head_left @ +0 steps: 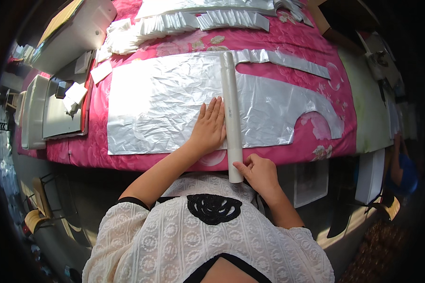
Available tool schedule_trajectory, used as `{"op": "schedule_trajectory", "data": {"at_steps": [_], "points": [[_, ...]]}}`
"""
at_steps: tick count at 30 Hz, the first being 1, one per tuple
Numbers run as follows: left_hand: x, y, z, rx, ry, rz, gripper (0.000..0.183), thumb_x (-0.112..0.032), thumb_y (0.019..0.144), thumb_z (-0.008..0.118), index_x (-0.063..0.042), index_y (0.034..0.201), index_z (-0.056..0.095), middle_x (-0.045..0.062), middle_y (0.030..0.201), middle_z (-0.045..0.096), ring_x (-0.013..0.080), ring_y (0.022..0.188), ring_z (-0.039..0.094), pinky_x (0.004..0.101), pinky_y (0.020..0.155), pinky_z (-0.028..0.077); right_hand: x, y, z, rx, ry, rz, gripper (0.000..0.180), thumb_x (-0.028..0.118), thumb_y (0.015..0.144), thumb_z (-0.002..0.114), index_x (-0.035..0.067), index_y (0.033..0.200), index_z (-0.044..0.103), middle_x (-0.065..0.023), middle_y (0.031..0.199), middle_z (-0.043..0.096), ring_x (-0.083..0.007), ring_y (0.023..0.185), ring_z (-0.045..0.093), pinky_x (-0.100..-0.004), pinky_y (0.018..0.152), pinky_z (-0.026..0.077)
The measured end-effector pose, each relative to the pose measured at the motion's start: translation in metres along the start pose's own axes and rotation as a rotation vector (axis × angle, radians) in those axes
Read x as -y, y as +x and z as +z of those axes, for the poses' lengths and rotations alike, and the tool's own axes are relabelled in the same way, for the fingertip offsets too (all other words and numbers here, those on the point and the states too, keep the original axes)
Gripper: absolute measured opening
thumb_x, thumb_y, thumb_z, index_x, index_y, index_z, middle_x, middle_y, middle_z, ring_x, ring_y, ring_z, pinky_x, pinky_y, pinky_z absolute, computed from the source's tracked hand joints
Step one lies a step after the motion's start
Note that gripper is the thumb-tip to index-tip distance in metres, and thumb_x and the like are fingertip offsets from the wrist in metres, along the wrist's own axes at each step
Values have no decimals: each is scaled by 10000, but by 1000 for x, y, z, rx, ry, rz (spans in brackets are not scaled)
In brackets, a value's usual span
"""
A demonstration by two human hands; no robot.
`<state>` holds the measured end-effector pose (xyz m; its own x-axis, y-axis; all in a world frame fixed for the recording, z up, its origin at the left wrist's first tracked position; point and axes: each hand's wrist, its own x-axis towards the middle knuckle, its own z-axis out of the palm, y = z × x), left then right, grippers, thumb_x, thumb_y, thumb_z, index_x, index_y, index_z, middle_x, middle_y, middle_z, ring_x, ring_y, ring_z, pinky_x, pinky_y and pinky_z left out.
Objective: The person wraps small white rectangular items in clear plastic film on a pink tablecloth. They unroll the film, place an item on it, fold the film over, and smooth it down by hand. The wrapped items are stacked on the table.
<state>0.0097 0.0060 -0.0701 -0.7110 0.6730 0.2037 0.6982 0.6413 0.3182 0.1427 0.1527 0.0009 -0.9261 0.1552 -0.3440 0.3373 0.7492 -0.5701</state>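
A thin silvery-white plastic apron [170, 106] lies spread flat and creased in front of me, with curved cut-outs and long straps towards the right. Across it, running from the far edge to beyond the near table edge, rests a pale cardboard-like tube [233, 116]. My left hand [209, 125] presses flat on the plastic, its side against the tube's left side. At the tube's near end, my right hand [258, 171] grips it with the thumb on top; the other fingers are partly hidden.
A pink flowered cloth [290, 46] covers the table. Folded white packets [170, 26] stand in rows at the back. On the left are a foam box [74, 35] and a board [62, 116] with small items. A cardboard box [340, 17] stands back right. Another person's arm [396, 159] shows far right.
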Motion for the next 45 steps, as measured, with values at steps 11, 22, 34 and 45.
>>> {"op": "schedule_trajectory", "data": {"at_steps": [11,22,34,45], "points": [[50,-47,-74,-258,-312,-201,564,-51,792,523,33,1311,316,202,1394,277,345,1298,256,413,1054,230,-4,101,-4,-5,-410,-953,726,604,807,401,130,1354,345,-84,1435,261,-295,1347,164,-448,1078,159],[135,-209,-123,-613,-529,-783,405,-56,873,456,9,1269,402,124,1323,409,212,1201,415,325,980,347,170,130,66,191,166,-1366,446,356,861,496,48,1183,517,-116,1248,501,-304,1179,438,-397,984,345],[81,-217,-136,-265,-295,-975,661,-255,740,689,48,1225,357,202,1082,475,289,956,527,352,852,429,280,191,164,198,-452,-1276,546,358,840,477,76,1302,404,-127,1362,362,-296,1316,222,-463,1072,145],[81,-210,-148,-268,-1906,-671,664,-266,704,688,80,1196,405,111,979,592,135,759,593,254,734,490,282,167,154,861,1687,-40,689,275,772,668,-20,1260,281,-142,958,523,-197,772,577,-295,712,512]]}}
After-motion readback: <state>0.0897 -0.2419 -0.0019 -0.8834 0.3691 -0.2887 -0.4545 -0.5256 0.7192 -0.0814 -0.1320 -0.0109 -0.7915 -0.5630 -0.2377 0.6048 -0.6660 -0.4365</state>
